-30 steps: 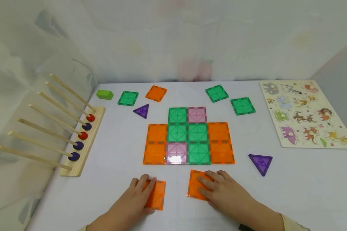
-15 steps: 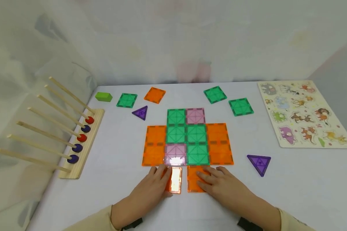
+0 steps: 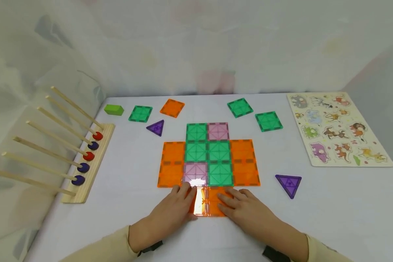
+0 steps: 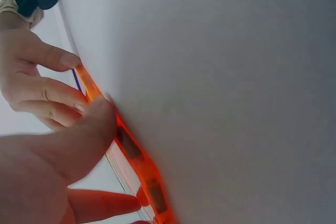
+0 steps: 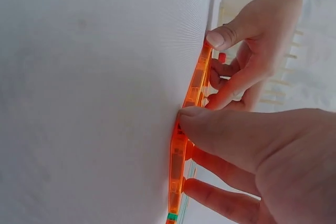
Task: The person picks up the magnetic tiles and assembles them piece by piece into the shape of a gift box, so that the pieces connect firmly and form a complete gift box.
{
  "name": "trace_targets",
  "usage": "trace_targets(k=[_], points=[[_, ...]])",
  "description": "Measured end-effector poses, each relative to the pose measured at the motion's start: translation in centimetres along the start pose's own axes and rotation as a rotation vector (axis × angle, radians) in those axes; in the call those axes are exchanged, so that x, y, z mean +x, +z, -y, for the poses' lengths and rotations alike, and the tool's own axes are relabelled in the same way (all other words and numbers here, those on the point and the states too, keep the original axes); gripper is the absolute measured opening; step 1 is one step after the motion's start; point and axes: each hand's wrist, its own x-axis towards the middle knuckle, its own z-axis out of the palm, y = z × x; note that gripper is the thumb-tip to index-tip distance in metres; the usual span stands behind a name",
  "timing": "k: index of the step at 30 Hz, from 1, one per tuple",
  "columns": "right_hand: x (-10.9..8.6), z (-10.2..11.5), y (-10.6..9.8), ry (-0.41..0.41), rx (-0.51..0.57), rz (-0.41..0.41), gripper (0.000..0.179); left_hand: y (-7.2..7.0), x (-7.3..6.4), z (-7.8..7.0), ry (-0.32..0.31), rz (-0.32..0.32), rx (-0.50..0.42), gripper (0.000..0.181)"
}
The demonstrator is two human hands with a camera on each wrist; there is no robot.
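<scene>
In the head view my left hand (image 3: 173, 205) holds a translucent orange square magnetic tile (image 3: 200, 204), its fingers on top and its thumb at the near edge. To its right, another orange square tile (image 3: 214, 206) is gripped the same way by my right hand (image 3: 250, 214). The two tiles meet side by side, right at the near edge of a flat tile layout. Green tiles (image 3: 220, 174) and pink tiles (image 3: 195, 173) make its centre, with orange tiles (image 3: 171, 174) down both sides. In the left wrist view the thumb (image 4: 92, 135) presses the tile's edge.
A wooden peg rack (image 3: 96, 163) with red and blue beads stands left. Loose green tiles (image 3: 269, 121), an orange tile (image 3: 172, 108) and a green block (image 3: 114, 110) lie toward the back. Purple triangles (image 3: 289, 185) lie on either side. An animal puzzle board (image 3: 337, 131) rests at right.
Both hands have slid their orange tiles forward to the layout, the left one also rightward. The gap between these two tiles has closed.
</scene>
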Motion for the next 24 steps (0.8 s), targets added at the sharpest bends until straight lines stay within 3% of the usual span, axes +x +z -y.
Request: trace_targets(k=[4, 10, 15, 17, 21, 24], points=[[0.0, 0.1, 0.0, 0.011, 0.011, 0.002, 0.038, 0.1, 0.1, 0.0, 0.013, -0.013, 0.011, 0.075], [0.1, 0.1, 0.3, 0.002, -0.005, -0.060, 0.036, 0.2, 0.2, -0.1, 0.048, -0.042, 0.091, 0.077], [0.2, 0.2, 0.7, -0.002, -0.032, -0.086, 0.036, 0.2, 0.3, -0.2, 0.049, -0.020, 0.115, 0.078], [0.1, 0.2, 0.7, 0.002, -0.025, -0.077, 0.036, 0.1, 0.3, -0.1, 0.030, 0.009, 0.065, 0.077], [0.1, -0.2, 0.3, 0.009, 0.023, -0.023, 0.035, -0.5, 0.3, 0.5, -0.078, 0.075, -0.162, 0.074], [0.0, -0.9, -0.3, 0.055, 0.140, 0.017, 0.038, -1.0, 0.3, 1.9, -0.205, 0.033, -0.349, 0.073]])
